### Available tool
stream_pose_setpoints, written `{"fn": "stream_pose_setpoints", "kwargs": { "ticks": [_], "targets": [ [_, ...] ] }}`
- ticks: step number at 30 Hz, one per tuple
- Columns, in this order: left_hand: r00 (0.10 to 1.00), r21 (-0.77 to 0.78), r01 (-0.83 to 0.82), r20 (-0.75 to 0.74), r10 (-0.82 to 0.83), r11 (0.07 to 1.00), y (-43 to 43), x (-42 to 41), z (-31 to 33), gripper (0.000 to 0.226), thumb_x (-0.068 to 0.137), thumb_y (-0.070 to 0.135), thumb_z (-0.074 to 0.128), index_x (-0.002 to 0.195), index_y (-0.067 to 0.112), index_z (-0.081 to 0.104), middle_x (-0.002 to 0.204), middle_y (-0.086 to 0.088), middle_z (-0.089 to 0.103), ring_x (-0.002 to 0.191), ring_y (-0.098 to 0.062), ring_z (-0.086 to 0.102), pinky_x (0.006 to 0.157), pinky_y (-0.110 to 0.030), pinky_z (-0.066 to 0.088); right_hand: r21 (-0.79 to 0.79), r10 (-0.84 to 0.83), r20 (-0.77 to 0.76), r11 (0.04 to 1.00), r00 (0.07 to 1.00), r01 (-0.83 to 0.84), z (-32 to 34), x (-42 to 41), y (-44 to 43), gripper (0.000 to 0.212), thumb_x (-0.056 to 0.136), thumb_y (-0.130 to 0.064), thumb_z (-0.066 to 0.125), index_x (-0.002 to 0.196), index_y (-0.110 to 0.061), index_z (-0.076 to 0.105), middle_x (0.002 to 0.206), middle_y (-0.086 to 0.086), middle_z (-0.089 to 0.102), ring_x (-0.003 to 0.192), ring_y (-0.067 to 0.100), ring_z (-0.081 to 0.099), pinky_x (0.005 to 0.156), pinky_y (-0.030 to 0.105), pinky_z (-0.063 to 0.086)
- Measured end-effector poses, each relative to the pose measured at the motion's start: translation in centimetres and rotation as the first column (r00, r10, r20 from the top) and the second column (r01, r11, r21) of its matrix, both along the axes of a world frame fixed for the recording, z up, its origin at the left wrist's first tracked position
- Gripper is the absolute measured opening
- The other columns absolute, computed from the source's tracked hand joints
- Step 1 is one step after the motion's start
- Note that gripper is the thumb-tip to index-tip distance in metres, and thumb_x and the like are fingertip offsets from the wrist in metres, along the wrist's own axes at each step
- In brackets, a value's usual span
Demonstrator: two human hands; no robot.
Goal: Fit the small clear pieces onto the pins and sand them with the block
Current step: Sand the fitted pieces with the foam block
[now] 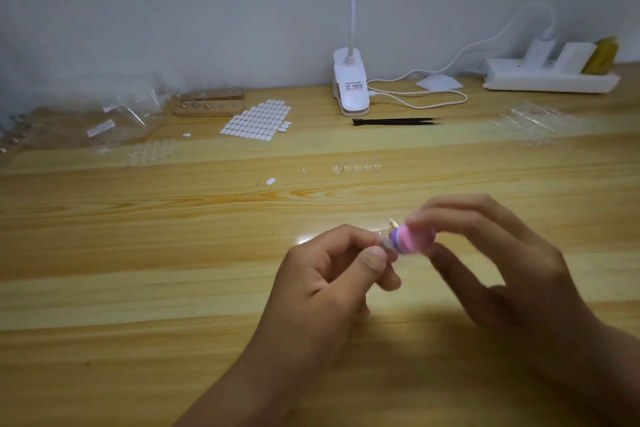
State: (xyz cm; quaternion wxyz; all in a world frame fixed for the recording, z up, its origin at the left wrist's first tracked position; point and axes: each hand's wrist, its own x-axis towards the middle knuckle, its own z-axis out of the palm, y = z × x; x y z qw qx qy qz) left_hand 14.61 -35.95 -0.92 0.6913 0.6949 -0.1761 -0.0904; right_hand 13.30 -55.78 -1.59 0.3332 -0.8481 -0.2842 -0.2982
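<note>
My left hand [332,274] pinches a pin with a small clear piece [384,242] on its tip, just above the wooden table. My right hand [485,253] grips a pink, white and purple sanding block [412,238] and holds its end against the clear piece. The right hand is blurred. A short row of several clear pieces [356,167] lies on the table beyond the hands. A wooden stand [207,103] holding more pins sits at the back left.
A sheet of white oval stickers [258,120] lies at the back centre, black tweezers [394,121] and a clip lamp [350,83] beside it. Plastic bags [128,114] lie at the back left, a clear tray [526,121] and a white power strip [550,80] at the back right.
</note>
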Motion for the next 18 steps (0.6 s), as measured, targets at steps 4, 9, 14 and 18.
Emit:
{"fn": "stream_pose_setpoints", "kwargs": {
  "ticks": [4,9,14,18],
  "targets": [
    [0.986,-0.075,0.091,-0.132,-0.101,0.993,-0.1,0.0,0.4,0.021,0.089,0.022,0.053,0.080,0.011,0.068,0.065,-0.003,0.063,0.065,-0.012,0.059,0.052,-0.023,0.042,0.038,0.005,0.044,0.999,0.999,-0.007,0.4,-0.5,0.5,0.026,0.089,0.001,0.063,0.112,-0.011,0.062,0.106,-0.001,0.065,0.107,0.009,0.062,0.093,0.016,0.044],
    [0.976,-0.127,0.116,-0.170,-0.137,0.985,0.0,0.0,0.8,0.023,0.090,0.022,0.049,0.074,0.022,0.066,0.060,0.000,0.057,0.062,-0.014,0.057,0.053,-0.020,0.041,-0.030,0.014,0.053,0.999,0.999,-0.013,0.3,-0.4,0.3,0.019,0.092,-0.003,0.059,0.110,-0.009,0.063,0.107,0.005,0.065,0.105,0.012,0.062,0.092,0.024,0.048],
    [0.978,-0.106,0.141,-0.141,-0.155,0.984,-0.1,-0.1,0.5,0.024,0.091,0.021,0.049,0.078,0.009,0.065,0.060,0.001,0.056,0.061,-0.013,0.058,0.053,-0.021,0.041,-0.052,0.039,0.133,0.998,0.990,-0.032,0.1,-1.2,1.2,0.021,0.092,-0.002,0.062,0.112,-0.010,0.063,0.109,0.003,0.063,0.109,0.012,0.061,0.101,0.019,0.040],
    [0.978,-0.086,0.160,-0.118,-0.170,0.983,0.0,-0.1,0.6,0.025,0.092,0.021,0.045,0.075,0.020,0.064,0.058,0.002,0.057,0.060,-0.014,0.058,0.055,-0.020,0.041,-0.036,-0.010,0.094,0.999,0.996,0.014,0.3,-0.5,0.3,0.018,0.093,-0.001,0.060,0.109,-0.007,0.064,0.107,0.007,0.065,0.106,0.016,0.063,0.090,0.029,0.050]
  ]
}}
